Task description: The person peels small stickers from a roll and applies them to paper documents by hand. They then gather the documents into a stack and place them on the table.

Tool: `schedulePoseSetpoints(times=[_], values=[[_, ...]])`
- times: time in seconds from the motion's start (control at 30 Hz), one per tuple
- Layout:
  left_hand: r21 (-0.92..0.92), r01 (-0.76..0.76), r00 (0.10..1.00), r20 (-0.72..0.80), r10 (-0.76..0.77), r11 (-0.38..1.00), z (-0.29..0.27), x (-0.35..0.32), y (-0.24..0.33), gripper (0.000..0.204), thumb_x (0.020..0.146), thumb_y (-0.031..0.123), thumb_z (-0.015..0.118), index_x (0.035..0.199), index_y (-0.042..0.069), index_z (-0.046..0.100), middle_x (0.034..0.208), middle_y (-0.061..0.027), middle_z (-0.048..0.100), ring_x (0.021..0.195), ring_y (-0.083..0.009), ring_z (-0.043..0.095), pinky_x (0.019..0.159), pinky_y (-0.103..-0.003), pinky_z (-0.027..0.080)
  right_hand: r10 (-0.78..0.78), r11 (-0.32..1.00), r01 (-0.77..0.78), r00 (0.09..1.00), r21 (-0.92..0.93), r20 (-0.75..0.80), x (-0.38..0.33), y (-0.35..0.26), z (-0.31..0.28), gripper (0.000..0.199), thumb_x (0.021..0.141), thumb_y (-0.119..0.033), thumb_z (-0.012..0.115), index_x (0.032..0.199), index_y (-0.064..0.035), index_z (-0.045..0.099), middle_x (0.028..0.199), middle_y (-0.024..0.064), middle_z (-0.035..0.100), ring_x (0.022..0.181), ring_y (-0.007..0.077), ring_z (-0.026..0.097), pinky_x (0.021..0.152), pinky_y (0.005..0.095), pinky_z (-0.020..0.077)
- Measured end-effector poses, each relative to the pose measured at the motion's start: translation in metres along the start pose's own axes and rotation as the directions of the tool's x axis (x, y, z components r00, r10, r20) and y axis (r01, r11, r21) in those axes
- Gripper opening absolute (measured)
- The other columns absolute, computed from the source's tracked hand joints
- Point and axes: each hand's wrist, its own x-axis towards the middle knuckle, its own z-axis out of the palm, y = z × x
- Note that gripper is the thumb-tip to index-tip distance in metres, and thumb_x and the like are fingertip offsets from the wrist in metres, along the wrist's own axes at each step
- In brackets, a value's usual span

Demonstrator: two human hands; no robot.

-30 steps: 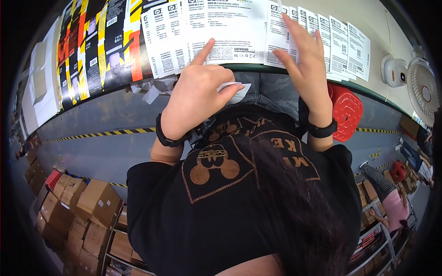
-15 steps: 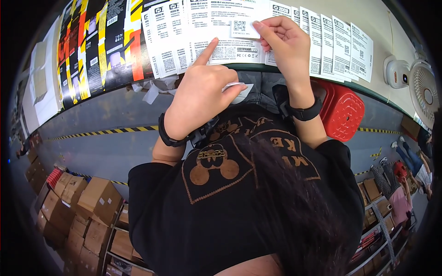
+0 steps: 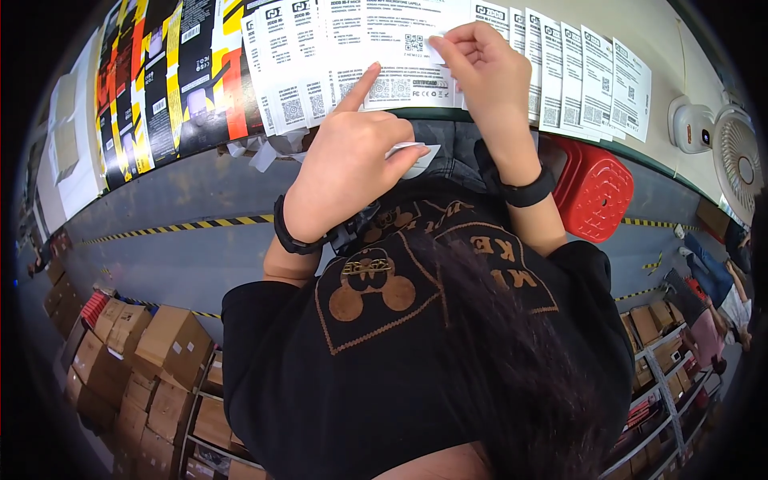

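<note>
My left hand rests at the table's front edge, its index fingertip touching a white printed sheet. Its other fingers are curled round a folded piece of white paper, mostly hidden by the hand. A small white sticker with a square code lies against that printed sheet. My right hand pinches the sticker's right edge between thumb and fingertips. Whether all of the sticker touches the sheet, I cannot tell. Both wrists wear dark bands.
Overlapping printed sheets fan out on both sides. Black, yellow and red printed packaging covers the table's left. A small white fan stands far right. A red stool is under the table edge. Cardboard boxes and people are behind.
My right hand has moved slightly left and up, bringing the sticker from above the sheet down against it. The left hand stays in place. People in the right background have shifted.
</note>
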Motion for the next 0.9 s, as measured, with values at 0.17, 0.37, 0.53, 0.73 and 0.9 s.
schedulePoseSetpoints(times=[0.17, 0.37, 0.53, 0.73, 0.9], values=[[-0.024, 0.004, 0.999, -0.040, -0.005, 1.000, -0.002, -0.002, 0.001, 0.017, 0.067, 0.007, 0.068, 0.058, 0.000, 0.055, 0.051, -0.0076, 0.053, 0.045, -0.0241, 0.048, 0.103, -0.042, 0.029, 0.109, 0.825, -0.078, 0.994, -0.559, 0.021, -0.001, -0.024, 0.004, 0.027, 0.079, -0.022, 0.064, 0.098, -0.0030, 0.059, 0.077, 0.0106, 0.062, 0.068, 0.0129, 0.059, 0.064, 0.0248, 0.0467], [-0.007, 0.027, 0.999, -0.038, -0.027, 1.000, -0.006, -0.008, 0.007, 0.017, 0.067, 0.007, 0.068, 0.059, 0.000, 0.055, 0.052, -0.0075, 0.054, 0.046, -0.0235, 0.049, 0.103, -0.042, 0.029, -0.775, 0.622, 0.712, 0.619, -0.325, -0.126, 0.016, 0.003, 0.013, 0.042, 0.078, 0.003, 0.053, 0.117, -0.0011, 0.041, 0.088, 0.0177, 0.051, 0.082, 0.0330, 0.054, 0.070, 0.0355, 0.0457], [-0.044, 0.044, 0.998, -0.052, -0.046, 0.998, -0.009, -0.009, 0.006, 0.013, 0.067, 0.006, 0.067, 0.061, -0.001, 0.058, 0.053, -0.0067, 0.056, 0.046, -0.0197, 0.050, 0.102, -0.042, 0.031, -0.604, 0.519, 0.651, 0.738, -0.555, 0.301, -0.016, -0.023, -0.015, 0.034, 0.081, -0.025, 0.060, 0.109, -0.0066, 0.056, 0.094, 0.0161, 0.061, 0.090, 0.0205, 0.057, 0.083, 0.0319, 0.0424], [-0.178, 0.081, 0.988, -0.118, -0.103, 0.981, -0.013, -0.005, 0.012, 0.008, 0.067, 0.003, 0.067, 0.066, -0.002, 0.061, 0.053, -0.0044, 0.056, 0.047, -0.0121, 0.050, 0.101, -0.042, 0.032, -0.494, 0.689, 0.553, 0.831, -0.468, 0.256, -0.019, -0.006, -0.063, 0.027, 0.080, -0.016, 0.060, 0.104, -0.0036, 0.057, 0.096, 0.0112, 0.059, 0.093, 0.0152, 0.053, 0.083, 0.0283, 0.0374], [-0.344, 0.023, 0.927, -0.344, -0.149, 0.939, -0.005, 0.005, 0.014, 0.009, 0.069, 0.008, 0.068, 0.067, 0.001, 0.063, 0.049, -0.0018, 0.053, 0.039, -0.0119, 0.044, 0.095, -0.039, 0.039, -0.196, 0.961, 0.123, 0.935, 0.246, 0.297, -0.036, -0.020, -0.062, 0.017, 0.078, -0.006, 0.062, 0.094, 0.0012, 0.059, 0.089, 0.0076, 0.061, 0.083, 0.0115, 0.056, 0.073, 0.0224, 0.0438]])
